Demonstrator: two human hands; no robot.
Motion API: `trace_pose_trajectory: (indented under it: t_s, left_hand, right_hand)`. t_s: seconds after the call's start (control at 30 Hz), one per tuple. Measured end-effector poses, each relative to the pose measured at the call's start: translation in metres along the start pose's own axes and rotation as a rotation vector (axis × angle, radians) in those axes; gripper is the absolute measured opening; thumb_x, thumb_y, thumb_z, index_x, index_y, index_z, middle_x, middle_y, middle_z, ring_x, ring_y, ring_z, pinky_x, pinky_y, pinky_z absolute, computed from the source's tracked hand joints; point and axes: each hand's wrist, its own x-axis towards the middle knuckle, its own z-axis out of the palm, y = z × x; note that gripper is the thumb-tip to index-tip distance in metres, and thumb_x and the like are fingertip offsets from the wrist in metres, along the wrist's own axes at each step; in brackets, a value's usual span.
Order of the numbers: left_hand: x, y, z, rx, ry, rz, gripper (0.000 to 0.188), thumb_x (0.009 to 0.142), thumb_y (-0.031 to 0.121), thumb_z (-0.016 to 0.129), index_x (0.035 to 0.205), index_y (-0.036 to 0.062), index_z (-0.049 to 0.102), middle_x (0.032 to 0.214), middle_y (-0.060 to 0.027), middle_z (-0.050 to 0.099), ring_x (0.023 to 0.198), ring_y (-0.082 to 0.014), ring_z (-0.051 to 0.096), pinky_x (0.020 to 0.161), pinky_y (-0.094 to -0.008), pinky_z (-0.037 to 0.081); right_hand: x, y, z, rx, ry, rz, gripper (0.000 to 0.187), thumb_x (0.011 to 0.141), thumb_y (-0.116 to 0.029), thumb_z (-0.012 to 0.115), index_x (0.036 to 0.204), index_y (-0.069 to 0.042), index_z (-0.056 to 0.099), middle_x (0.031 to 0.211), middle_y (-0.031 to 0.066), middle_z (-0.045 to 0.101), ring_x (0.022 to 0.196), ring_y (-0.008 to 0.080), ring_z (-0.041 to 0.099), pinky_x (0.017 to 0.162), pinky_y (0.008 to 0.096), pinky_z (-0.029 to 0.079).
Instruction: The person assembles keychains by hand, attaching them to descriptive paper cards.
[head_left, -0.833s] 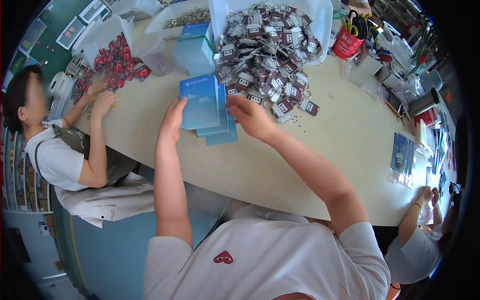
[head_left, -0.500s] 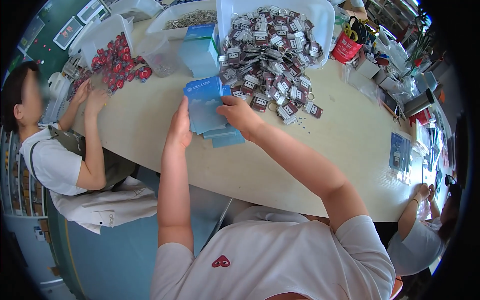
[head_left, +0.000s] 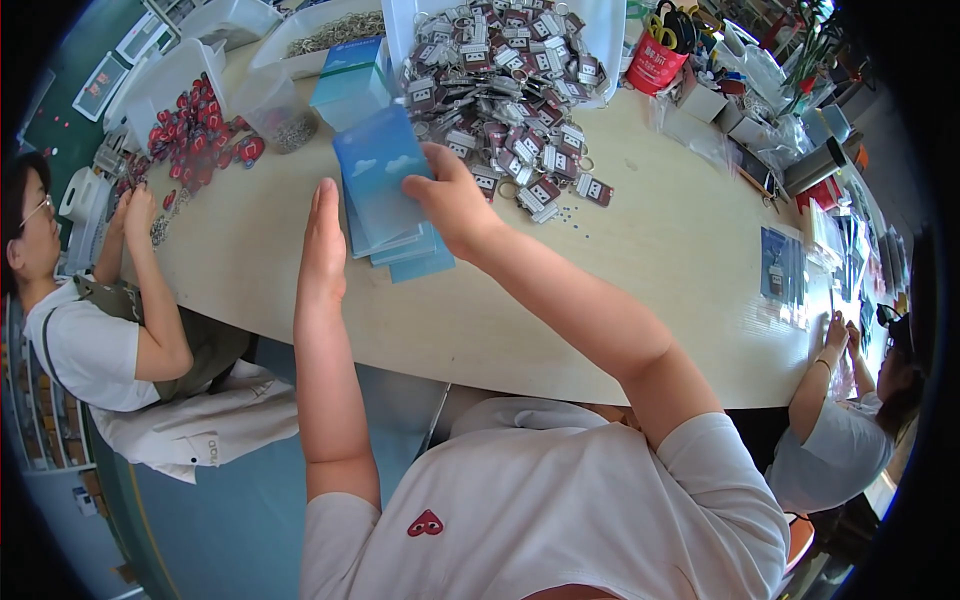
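Note:
My right hand (head_left: 452, 205) grips blue cards with a cloud print (head_left: 375, 185) by their right edge, thumb on top. How many cards are in the grip I cannot tell. Other light-blue cards (head_left: 425, 264) lie loosely fanned on the table beneath them. Beside the left edge of the held cards, my left hand (head_left: 325, 245) is upright and flat, its fingers straight and holding nothing. Just beyond the cards stands a taller block of cards (head_left: 350, 90) with a green band. A heap of brown-and-white keychains (head_left: 510, 140) lies to the right of it.
The keychains spill from a white tub (head_left: 612, 50). Left are a clear plastic cup (head_left: 275, 115), a bin (head_left: 205, 65) of red pieces and a co-worker (head_left: 95, 340) handling small parts. A red scissors holder (head_left: 655, 65) stands far right; another person (head_left: 840, 430) sits at the right edge.
My left hand has come off the cards, and its fingers have straightened. The right hand still holds cards, now tilted. The whole view has shifted slightly.

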Motion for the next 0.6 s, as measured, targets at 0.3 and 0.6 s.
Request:
trace_pose_trajectory:
  t_s: [0.3, 0.6]
  left_hand:
    - [-0.123, -0.039, 0.081, 0.699, -0.328, 0.584, 0.066, 0.081, 0.036, 0.061, 0.135, 0.006, 0.037, 0.142, -0.0196, 0.025, 0.132, -0.0378, 0.023, 0.105, -0.0483, 0.023]
    - [-0.125, -0.06, 0.123, 1.191, -0.667, 0.559, 0.069, 0.071, 0.046, 0.067, 0.131, 0.0194, 0.044, 0.143, -0.0168, 0.022, 0.134, -0.0371, 0.016, 0.101, -0.0633, 0.015]
  right_hand:
    - [-0.162, 0.013, -0.139, -0.091, -0.001, 0.141, 0.058, 0.087, -0.003, 0.049, 0.138, 0.002, 0.023, 0.125, 0.0129, 0.045, 0.117, 0.0211, 0.044, 0.097, 0.0351, 0.039]
    - [-0.083, -0.01, -0.217, -1.199, 0.233, -0.288, 0.03, 0.079, -0.021, 0.065, 0.101, -0.003, 0.059, 0.112, 0.0155, 0.052, 0.102, 0.0334, 0.05, 0.087, 0.0373, 0.043]
